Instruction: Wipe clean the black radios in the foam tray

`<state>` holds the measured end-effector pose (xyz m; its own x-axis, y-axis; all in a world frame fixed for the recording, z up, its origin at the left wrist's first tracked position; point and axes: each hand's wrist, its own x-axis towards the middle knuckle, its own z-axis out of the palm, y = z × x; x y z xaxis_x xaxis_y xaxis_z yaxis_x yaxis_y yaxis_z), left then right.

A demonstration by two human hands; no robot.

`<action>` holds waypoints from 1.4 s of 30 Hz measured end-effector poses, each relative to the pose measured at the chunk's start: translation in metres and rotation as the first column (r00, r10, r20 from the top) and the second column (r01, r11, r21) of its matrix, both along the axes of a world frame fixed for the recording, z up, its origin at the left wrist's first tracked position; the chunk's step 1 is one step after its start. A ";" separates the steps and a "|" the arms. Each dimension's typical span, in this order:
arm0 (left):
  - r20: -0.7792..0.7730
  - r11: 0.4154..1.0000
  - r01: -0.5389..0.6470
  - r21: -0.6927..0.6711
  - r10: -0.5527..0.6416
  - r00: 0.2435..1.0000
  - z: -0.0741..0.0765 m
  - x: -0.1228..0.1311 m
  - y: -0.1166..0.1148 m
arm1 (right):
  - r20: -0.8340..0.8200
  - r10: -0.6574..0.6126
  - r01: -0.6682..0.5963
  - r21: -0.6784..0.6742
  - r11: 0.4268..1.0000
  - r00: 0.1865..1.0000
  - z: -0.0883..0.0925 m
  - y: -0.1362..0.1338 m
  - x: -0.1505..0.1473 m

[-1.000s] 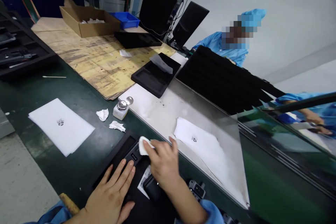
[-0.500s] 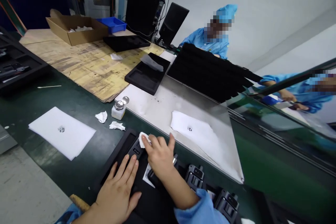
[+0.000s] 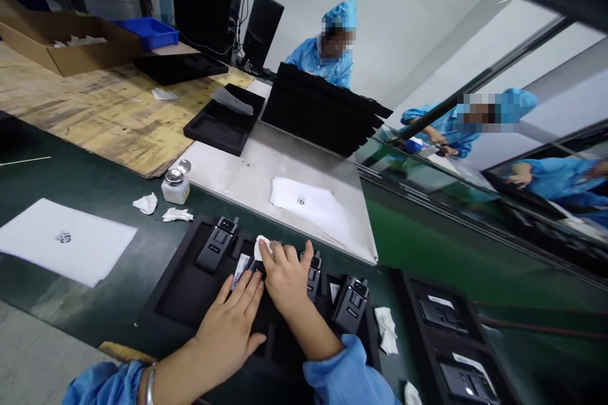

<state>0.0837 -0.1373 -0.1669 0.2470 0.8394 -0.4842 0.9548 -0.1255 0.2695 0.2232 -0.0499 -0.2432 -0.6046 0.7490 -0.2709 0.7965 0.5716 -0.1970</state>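
Observation:
A black foam tray (image 3: 171,304) lies in front of me with several small black handheld devices in it. My left hand (image 3: 232,326) rests with fingers stretched flat on one device (image 3: 255,266), which is mostly hidden under both hands. A crumpled white tissue (image 3: 260,248) is pinched in my right hand (image 3: 287,278), pressed against that device's upper end. To the left, another device (image 3: 217,245) lies uncovered in the tray. One device (image 3: 313,277) shows partly behind my right hand, and another (image 3: 351,304) sits further right.
Left of the tray are a paper stack (image 3: 66,240), crumpled tissues (image 3: 146,204) and a metal-topped bottle (image 3: 175,186). A second tray (image 3: 408,304) with devices stands at right. Beyond are a white board (image 3: 247,171) and a black foam tray (image 3: 225,120). Co-workers in blue sit farther off.
My view has swung to the right. Both hands have moved from the leftmost device, now uncovered, to the one beside it. The tissue is still in my right hand.

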 end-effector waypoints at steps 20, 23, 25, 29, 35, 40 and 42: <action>-0.065 0.998 0.057 0.027 -0.055 0.996 0.001 0.001 0.002 | 0.217 -0.082 0.051 0.143 0.988 0.973 0.025 0.012 0.075; -0.020 0.996 0.061 0.061 -0.060 0.998 0.001 0.017 0.003 | 0.311 -0.254 0.180 0.248 0.952 0.916 0.038 0.015 0.103; 0.073 0.991 0.113 0.074 -0.118 0.990 0.000 0.038 0.007 | 0.303 -0.271 0.201 0.243 0.949 0.913 0.035 0.012 0.106; 0.185 0.984 0.151 0.097 -0.167 0.969 -0.008 0.081 0.009 | 0.191 -0.118 0.094 0.130 0.987 0.974 0.010 0.005 0.094; 0.158 0.984 0.151 0.089 -0.164 0.974 -0.015 0.093 0.004 | 0.243 0.000 -0.023 0.092 0.996 0.970 -0.001 0.007 0.132; 0.132 0.980 0.190 0.062 -0.197 0.971 -0.014 0.092 0.005 | 0.149 -0.093 0.076 0.120 0.990 0.984 -0.005 0.004 0.115; 0.124 0.981 0.182 0.061 -0.188 0.974 -0.013 0.093 0.006 | 0.106 -0.040 0.026 0.129 0.991 0.994 -0.008 0.004 0.105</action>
